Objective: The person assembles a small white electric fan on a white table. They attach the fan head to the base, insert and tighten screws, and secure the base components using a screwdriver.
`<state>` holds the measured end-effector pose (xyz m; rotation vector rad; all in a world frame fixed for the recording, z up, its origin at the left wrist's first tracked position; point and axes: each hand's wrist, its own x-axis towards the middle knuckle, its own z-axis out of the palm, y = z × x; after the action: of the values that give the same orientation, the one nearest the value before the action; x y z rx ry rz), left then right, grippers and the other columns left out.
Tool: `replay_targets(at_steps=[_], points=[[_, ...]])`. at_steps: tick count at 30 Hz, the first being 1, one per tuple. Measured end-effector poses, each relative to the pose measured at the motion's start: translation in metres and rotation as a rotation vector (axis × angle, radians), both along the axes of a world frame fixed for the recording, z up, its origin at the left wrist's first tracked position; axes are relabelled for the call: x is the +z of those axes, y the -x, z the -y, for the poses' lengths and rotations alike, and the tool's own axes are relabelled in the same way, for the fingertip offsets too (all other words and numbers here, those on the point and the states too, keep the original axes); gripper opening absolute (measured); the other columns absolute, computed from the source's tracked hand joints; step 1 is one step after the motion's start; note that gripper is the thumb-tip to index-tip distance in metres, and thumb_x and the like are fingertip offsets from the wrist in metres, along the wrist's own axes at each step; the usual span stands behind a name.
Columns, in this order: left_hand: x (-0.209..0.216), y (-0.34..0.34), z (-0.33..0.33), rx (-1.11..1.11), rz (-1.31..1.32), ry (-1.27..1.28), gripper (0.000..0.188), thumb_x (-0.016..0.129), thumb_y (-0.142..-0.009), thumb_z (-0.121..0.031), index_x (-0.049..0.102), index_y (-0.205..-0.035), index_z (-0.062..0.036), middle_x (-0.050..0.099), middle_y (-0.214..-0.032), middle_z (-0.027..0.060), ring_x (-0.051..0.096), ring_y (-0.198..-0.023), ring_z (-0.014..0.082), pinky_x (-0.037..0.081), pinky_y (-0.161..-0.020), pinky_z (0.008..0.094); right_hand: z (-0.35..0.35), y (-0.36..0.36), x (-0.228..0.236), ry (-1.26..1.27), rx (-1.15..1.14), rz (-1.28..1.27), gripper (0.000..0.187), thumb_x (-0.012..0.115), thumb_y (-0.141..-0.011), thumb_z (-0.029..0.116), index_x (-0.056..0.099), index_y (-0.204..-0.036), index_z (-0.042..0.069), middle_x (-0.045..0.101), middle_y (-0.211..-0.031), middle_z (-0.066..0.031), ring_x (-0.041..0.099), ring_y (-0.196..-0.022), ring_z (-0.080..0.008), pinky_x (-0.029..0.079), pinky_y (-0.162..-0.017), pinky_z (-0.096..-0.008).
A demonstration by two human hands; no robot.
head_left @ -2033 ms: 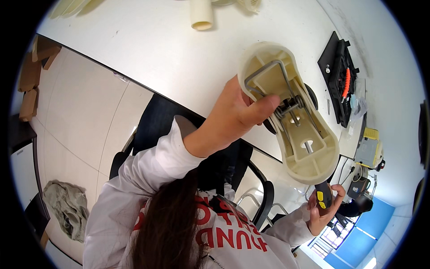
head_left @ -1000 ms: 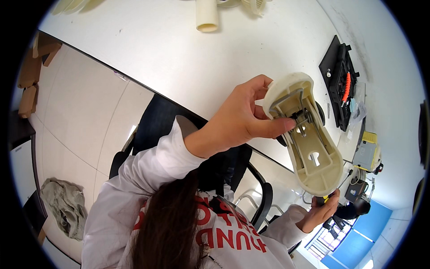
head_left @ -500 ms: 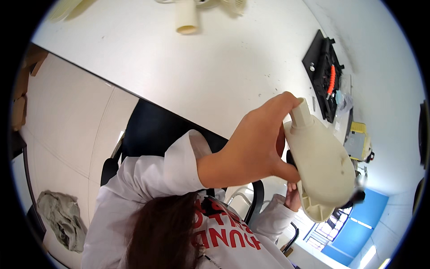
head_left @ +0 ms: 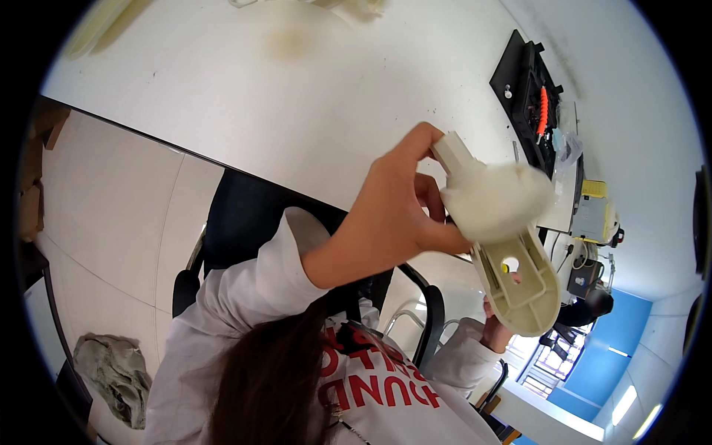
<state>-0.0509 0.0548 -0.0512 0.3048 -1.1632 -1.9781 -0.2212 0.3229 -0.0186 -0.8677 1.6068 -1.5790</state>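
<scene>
A cream plastic housing is held up over the table's near edge, tilted, in two parts. Its rounded cover (head_left: 500,200), blurred by motion, has a short square-sided stub (head_left: 454,154) at the top. My left hand (head_left: 397,204) is closed around that end, fingers by the stub and thumb along the cover's lower edge. Below the cover an oblong cream frame (head_left: 519,319) juts out, showing its ribs and a round hole. My right hand (head_left: 495,330) grips the frame's lower end from behind; most of its fingers are hidden.
On the white table (head_left: 245,96), a black tool case (head_left: 530,107) with an orange-red tool (head_left: 543,111) lies at the right. Blurred cream parts (head_left: 319,4) are at the far edge. A chair armrest (head_left: 426,311) stands close by; a grey cloth (head_left: 111,378) lies on the floor.
The cover has swung round against the frame, which now shows its ribs and hole below. Both hands and the housing have shifted; the left hand moved a little left and up.
</scene>
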Motion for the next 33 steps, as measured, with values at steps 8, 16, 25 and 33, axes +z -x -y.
replay_targets(at_steps=[8, 16, 25, 33], points=[[-0.001, -0.009, 0.011, -0.013, -0.053, -0.252, 0.043, 0.067, -0.074, -0.014, 0.045, -0.106, 0.0026, 0.057, -0.086, 0.0061, 0.053, -0.059, 0.0062, 0.044, -0.048, 0.0185, 0.031, -0.038, 0.042, -0.157, -0.300, -0.464, 0.058, 0.068, -0.076, 0.034, 0.040, -0.117, 0.003, 0.051, -0.096, -0.0089, 0.043, -0.051, -0.0066, 0.030, -0.040, -0.0165], [-0.004, -0.012, 0.012, 0.016, -0.070, -0.191, 0.043, 0.065, -0.076, -0.017, 0.046, -0.111, 0.0002, 0.058, -0.084, 0.0036, 0.050, -0.060, 0.0055, 0.041, -0.048, 0.0188, 0.034, -0.042, 0.040, -0.234, -0.267, -0.494, 0.048, 0.047, -0.089, 0.044, 0.045, -0.110, 0.002, 0.053, -0.093, -0.0111, 0.055, -0.064, -0.0119, 0.035, -0.046, -0.0180], [-0.014, -0.010, 0.009, -0.055, -0.135, -0.347, 0.042, 0.065, -0.077, -0.021, 0.047, -0.110, -0.0018, 0.059, -0.085, 0.0052, 0.055, -0.065, 0.0091, 0.046, -0.048, 0.0216, 0.041, -0.044, 0.047, 0.021, -0.337, -0.623, 0.048, 0.070, -0.076, 0.024, 0.042, -0.111, 0.005, 0.051, -0.102, -0.0137, 0.044, -0.051, -0.0051, 0.032, -0.041, -0.0140], [-0.016, -0.009, 0.008, -0.047, -0.138, -0.315, 0.046, 0.066, -0.077, -0.023, 0.046, -0.112, -0.0015, 0.058, -0.084, 0.0045, 0.055, -0.068, 0.0079, 0.048, -0.049, 0.0208, 0.026, -0.032, 0.045, -0.170, -0.325, -0.697, 0.057, 0.041, -0.086, 0.057, 0.044, -0.104, 0.003, 0.054, -0.090, -0.0115, 0.057, -0.058, -0.0111, 0.033, -0.038, -0.0161]])
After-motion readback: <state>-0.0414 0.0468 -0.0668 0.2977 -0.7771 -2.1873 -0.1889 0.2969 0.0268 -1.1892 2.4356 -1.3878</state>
